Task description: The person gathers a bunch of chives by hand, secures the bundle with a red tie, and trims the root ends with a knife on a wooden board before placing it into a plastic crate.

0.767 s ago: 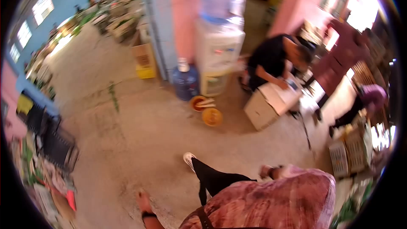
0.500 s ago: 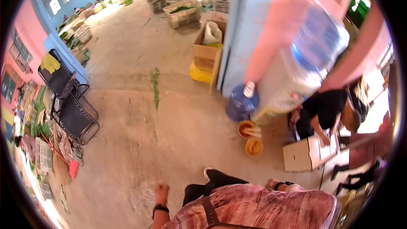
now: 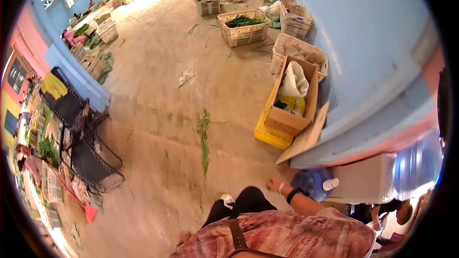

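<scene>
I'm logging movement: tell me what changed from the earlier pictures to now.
The view turned left: the water dispenser slid to the right edge and the orange bowls dropped out. The right hand swung forward; the left hand swung toward the bottom edge. Nothing was visibly grasped or released. The black lounge chair stays put, yellow cloth over its backrest.

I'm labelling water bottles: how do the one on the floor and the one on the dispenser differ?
The floor bottle stands on the floor; the dispenser bottle sits atop the dispenser. The floor bottle looks deeper blue, the dispenser bottle paler. The floor bottle shows a white cap; the dispenser bottle, none. Both look bluish.
</scene>
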Demonstrator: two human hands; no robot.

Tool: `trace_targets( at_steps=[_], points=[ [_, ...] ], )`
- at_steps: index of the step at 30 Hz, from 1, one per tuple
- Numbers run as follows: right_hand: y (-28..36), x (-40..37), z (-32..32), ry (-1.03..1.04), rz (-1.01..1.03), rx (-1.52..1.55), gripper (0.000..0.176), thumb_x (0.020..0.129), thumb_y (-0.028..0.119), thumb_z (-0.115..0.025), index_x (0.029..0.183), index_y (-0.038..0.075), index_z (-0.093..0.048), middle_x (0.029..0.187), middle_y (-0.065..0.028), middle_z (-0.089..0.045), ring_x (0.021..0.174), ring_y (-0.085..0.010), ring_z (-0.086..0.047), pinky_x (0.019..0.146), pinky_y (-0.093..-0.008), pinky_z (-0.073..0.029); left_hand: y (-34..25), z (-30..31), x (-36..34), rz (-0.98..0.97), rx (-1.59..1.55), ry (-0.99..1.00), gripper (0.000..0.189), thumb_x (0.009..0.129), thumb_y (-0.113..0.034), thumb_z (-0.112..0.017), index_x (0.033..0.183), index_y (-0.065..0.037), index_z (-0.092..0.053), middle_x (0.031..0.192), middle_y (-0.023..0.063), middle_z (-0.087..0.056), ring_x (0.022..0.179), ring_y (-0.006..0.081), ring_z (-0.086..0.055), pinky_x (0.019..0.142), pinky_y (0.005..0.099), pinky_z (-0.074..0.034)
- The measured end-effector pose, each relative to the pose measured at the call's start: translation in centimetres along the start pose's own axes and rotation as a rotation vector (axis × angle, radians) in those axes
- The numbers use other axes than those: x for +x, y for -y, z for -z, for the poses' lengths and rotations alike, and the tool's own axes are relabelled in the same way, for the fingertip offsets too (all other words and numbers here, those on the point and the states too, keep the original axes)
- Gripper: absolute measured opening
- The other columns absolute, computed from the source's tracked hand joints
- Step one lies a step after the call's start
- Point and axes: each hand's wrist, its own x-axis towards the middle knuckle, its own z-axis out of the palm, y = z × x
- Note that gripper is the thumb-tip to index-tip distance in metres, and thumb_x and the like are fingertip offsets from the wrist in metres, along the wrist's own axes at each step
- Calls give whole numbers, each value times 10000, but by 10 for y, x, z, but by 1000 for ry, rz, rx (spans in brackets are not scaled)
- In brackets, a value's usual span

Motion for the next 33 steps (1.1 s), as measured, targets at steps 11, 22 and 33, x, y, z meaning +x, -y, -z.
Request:
trace_targets(
  at_steps=[11,22,33],
  points=[
    [-107,192,156,628,-522,-412,245,772,270,-537,889,91,-657,859,-157,-641,794,-338,-610,670,-407,-488,-674,204,117,-779,-789,-36,150,881,-135,-527,961,-19,-576,848,37,-614,751,145,-585,696,273,-465],
    [314,829,516,-236,149,654,254,815,187,-525,933,-19,-615,734,-97,-651,609,-173,-603,568,-287,-473,-740,262,332,165,58,159,279,813,-236,-592,930,14,-552,780,77,-609,731,183,-571,656,320,-460],
    [120,933,477,630,-341,-432,192,727,233,-578,800,75,-659,827,-170,-641,725,-264,-618,621,-406,-491,-1489,546,472,-998,-415,-168,290,880,-195,-572,1083,7,-527,1020,90,-586,943,161,-545,860,302,-425]
  ],
)
